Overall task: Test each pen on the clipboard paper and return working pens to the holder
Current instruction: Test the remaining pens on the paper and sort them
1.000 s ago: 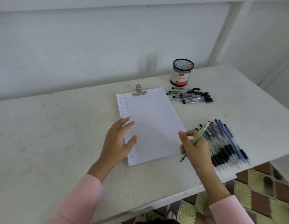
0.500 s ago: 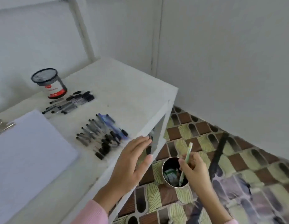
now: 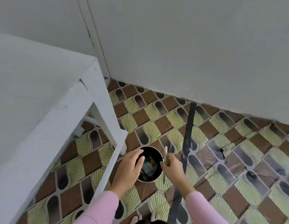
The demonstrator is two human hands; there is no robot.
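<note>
Pinching green pen upright, right hand at floor bin rim, left hand open-fingered over opposite edge.

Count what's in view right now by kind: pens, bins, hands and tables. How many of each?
Pens: 1, the green pen, held in the right hand
Bins: 1, the round bin on the floor, with rubbish inside
Hands: 2, with the left hand spread over the bin
Tables: 1, the white table
Total: 5
</note>
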